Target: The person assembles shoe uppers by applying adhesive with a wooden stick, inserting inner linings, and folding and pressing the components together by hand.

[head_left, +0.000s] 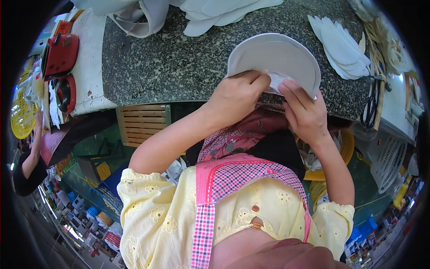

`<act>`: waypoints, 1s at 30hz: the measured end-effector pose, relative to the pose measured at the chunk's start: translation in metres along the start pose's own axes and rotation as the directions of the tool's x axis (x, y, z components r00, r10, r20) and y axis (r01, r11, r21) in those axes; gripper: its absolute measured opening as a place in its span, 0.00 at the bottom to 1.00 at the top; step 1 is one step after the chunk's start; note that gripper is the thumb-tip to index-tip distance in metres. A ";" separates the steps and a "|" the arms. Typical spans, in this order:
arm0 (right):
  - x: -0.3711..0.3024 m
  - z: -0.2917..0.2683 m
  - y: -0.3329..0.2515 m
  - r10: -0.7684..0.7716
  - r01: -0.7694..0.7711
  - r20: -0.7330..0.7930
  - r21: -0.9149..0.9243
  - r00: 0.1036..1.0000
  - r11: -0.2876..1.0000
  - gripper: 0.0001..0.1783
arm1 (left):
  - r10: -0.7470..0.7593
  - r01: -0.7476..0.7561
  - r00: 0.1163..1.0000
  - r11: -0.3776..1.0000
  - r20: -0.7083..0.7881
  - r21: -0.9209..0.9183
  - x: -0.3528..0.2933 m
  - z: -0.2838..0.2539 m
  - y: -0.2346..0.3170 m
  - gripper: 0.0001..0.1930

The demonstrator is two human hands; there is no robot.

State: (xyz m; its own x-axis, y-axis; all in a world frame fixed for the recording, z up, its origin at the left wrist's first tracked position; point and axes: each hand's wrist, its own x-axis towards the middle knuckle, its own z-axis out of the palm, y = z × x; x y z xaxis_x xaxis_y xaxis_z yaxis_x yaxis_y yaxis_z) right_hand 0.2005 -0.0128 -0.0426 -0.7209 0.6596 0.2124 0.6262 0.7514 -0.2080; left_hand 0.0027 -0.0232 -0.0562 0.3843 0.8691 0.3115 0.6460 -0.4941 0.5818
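Observation:
Near the front edge of the speckled stone worktop [156,67], both of my hands are on a white rounded piece [277,51]. It has a raised curved rim and looks like a shoe upper or a cap visor; I cannot tell which. My left hand [246,92] pinches its near left edge, thumb and fingers bent together. The fingers of my right hand [307,107] are curled over its near right edge, the thumb underneath. Between the fingertips shows a paler, thin bit of the piece [276,80].
Flat white cut pieces lie stacked at the back [215,15] and fanned out at the right [340,49]. White curved pieces [139,20] stand at the back left. A red-and-black device [62,56] sits farther left. Another person's arm [32,150] shows at the far left.

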 end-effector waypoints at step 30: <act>0.003 0.013 -0.012 0.311 -0.147 -0.272 0.491 0.911 0.859 0.23 | 0.066 -0.046 0.994 0.976 -0.087 0.212 0.004 0.016 0.012 0.10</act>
State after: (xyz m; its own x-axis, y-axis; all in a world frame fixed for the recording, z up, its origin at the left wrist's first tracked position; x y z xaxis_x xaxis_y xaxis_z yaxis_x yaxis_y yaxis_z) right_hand 0.1870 -0.0204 -0.0514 -0.3808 0.8392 0.3882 0.4981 0.5399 -0.6785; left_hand 0.0224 -0.0261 -0.0602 0.3672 0.8332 0.4135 0.7527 -0.5273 0.3941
